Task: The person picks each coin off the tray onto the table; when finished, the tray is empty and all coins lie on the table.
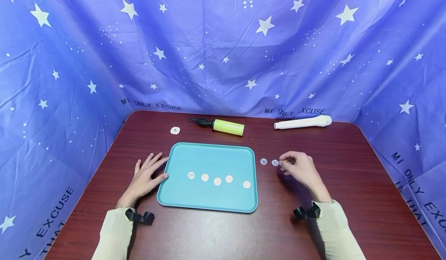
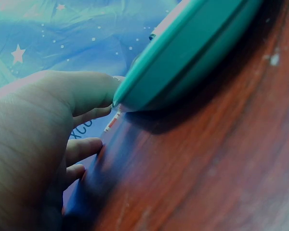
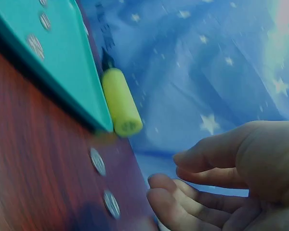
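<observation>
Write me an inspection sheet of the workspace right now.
Surface: dark reddish wood-grain table.
Job's things: five discs on the teal tray; at least two loose discs to its right.
Clutter: yellow-green pump, white stick and small white piece toward the back.
Grippers: left hand touches the tray's left edge; right hand, fingers bent, is beside the loose discs; whether it touches one is unclear.
Cables: nothing seen.
Surroundings: blue star-printed cloth.
</observation>
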Demonstrator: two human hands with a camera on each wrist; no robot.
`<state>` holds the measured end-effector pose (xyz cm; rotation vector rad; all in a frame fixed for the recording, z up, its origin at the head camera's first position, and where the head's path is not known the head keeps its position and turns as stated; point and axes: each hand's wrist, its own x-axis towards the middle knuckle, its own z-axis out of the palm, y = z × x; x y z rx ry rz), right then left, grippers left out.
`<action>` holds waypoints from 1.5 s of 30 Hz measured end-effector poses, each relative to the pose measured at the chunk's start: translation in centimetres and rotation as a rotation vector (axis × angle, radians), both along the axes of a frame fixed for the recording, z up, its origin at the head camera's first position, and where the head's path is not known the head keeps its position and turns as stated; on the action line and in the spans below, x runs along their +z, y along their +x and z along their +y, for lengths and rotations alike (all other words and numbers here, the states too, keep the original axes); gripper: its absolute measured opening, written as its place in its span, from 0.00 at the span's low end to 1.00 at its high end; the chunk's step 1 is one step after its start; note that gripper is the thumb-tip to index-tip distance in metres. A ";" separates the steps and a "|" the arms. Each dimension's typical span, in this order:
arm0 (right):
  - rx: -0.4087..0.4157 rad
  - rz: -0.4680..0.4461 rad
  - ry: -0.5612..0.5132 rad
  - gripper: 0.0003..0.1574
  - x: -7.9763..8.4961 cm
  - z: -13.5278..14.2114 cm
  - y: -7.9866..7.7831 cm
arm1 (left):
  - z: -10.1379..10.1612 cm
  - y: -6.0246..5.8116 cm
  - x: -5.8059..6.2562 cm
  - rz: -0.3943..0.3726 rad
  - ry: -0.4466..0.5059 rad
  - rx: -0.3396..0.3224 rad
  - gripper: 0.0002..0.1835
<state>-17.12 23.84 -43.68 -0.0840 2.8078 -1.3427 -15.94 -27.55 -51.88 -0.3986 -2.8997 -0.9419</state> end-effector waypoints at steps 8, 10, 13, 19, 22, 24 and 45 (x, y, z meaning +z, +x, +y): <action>0.183 0.016 0.066 0.09 -0.2 -3.7 0.8 | 0.0 0.0 0.0 0.002 0.001 0.000 0.33; 0.233 0.032 0.089 0.09 -0.3 -4.5 1.0 | 0.0 0.1 0.0 0.004 0.004 -0.002 0.33; 0.295 0.071 0.145 0.08 -0.5 -5.6 1.2 | 0.0 0.0 0.0 0.005 0.007 -0.002 0.33; 0.406 0.113 0.250 0.09 -1.1 -7.5 1.6 | 0.1 0.0 0.0 0.002 0.001 0.000 0.33; 0.436 0.123 0.309 0.11 -1.3 -8.2 1.8 | 0.1 0.0 0.0 0.000 0.003 -0.002 0.34; 0.443 0.127 0.345 0.11 -1.3 -8.7 2.0 | 0.1 0.0 0.1 -0.002 0.007 -0.004 0.33; 0.462 0.264 0.708 0.13 -1.3 -11.8 3.1 | 0.0 0.2 0.2 -0.004 0.006 -0.002 0.33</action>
